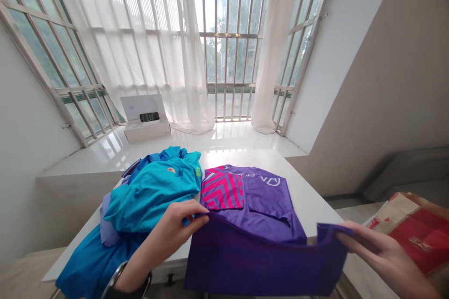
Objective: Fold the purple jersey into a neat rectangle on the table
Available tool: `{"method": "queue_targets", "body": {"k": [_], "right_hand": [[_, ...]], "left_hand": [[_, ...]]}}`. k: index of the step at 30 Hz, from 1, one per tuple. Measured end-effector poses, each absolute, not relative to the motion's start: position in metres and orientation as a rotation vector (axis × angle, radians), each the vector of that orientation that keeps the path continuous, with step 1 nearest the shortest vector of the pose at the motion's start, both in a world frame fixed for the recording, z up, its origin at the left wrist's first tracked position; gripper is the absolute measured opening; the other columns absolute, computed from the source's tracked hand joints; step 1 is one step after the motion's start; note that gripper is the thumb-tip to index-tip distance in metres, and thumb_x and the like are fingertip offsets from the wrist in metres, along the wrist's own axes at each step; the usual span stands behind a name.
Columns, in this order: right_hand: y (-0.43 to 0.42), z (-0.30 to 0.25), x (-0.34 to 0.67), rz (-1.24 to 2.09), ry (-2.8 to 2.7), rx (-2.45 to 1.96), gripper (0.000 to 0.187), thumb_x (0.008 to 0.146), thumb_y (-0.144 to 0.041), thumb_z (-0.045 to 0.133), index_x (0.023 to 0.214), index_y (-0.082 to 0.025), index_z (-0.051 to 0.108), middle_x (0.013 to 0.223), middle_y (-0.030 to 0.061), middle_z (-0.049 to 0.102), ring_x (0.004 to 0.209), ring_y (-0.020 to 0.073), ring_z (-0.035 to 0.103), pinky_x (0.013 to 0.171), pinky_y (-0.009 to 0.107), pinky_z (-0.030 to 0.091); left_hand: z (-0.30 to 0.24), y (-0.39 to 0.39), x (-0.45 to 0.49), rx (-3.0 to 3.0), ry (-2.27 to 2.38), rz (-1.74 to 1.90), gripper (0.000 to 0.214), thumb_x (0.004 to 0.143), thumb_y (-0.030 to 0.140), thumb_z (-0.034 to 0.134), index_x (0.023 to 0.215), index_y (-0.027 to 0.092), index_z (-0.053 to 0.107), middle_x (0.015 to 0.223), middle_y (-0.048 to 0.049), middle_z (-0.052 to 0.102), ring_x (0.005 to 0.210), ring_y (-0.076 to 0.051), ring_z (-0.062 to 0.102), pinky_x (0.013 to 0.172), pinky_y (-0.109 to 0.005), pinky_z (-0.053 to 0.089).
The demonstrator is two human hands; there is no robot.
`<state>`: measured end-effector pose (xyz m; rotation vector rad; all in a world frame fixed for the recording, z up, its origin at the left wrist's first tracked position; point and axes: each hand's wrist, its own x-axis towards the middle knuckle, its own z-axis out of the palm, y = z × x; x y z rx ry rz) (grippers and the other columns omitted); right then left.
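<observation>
A purple synthetic shirt point(261, 217) lies spread on the white desk point(308, 201), with its near part lifted off the surface and pulled taut into a wide band between both hands. The left grip point(178, 226), a bare hand with a dark wrist strap point(117, 280), pinches the band's left end between thumb and fingers, at the near edge of the desk. The right grip point(380, 252), low at the right of the view, pinches the opposite end with its fingers pressed together over the cloth.

A pink-and-purple chevron panel point(222, 189) and a square purple pocket point(266, 198) show on the flat part of the shirt. Just left of it, touching the left hand's side, sits a crumpled heap of teal jacket point(150, 191), with a bright blue garment point(91, 261) spilling over the near left corner. Beyond, on the glossy white window ledge point(224, 135), stands an open white box point(145, 124). Red-and-tan paper packaging point(410, 229) lies off to the near right.
</observation>
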<state>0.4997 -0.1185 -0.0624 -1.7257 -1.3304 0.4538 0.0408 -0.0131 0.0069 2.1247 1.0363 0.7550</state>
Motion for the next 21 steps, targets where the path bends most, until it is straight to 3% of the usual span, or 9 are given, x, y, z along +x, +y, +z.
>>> {"method": "queue_targets", "body": {"k": [4,7,10,21], "right_hand": [[-0.039,-0.085,0.483,0.751,-1.381,-1.681,0.045,0.074,-0.065,0.064,0.08,-0.022,0.075,0.066,0.0037,0.071,0.062,0.0216,0.065,0.055,0.03,0.052],[-0.007,-0.117,0.478,0.675,-1.466,-1.751,0.042,0.074,-0.063,0.059,0.069,-0.023,0.068,0.069,0.0041,0.073,0.069,0.0239,0.068,0.065,0.033,0.053],[0.002,-0.141,0.489,0.525,-1.491,-1.876,0.037,0.076,-0.06,0.055,0.07,-0.025,0.066,0.072,0.0042,0.075,0.071,0.0254,0.069,0.07,0.035,0.052],[0.048,-0.136,0.536,0.309,-1.374,-2.052,0.032,0.071,-0.054,0.054,0.067,-0.024,0.065,0.072,0.0087,0.075,0.073,0.0283,0.069,0.068,0.037,0.048]], "left_hand": [[-0.047,0.057,0.068,2.196,1.237,0.677,0.025,0.095,0.033,0.053,0.085,0.017,0.068,0.076,-0.0027,0.069,0.07,-0.018,0.06,0.064,-0.025,0.041],[-0.09,0.08,0.077,2.259,1.394,0.508,0.019,0.094,0.025,0.054,0.08,0.018,0.065,0.081,-0.005,0.071,0.076,-0.02,0.065,0.067,-0.025,0.04],[-0.114,0.087,0.084,2.231,1.437,0.507,0.018,0.096,0.022,0.052,0.083,0.018,0.064,0.083,-0.006,0.072,0.079,-0.021,0.067,0.069,-0.025,0.041],[-0.124,0.158,0.147,2.201,1.415,0.575,0.015,0.096,0.018,0.053,0.094,0.017,0.068,0.093,-0.0102,0.073,0.091,-0.023,0.068,0.078,-0.027,0.044]]}}
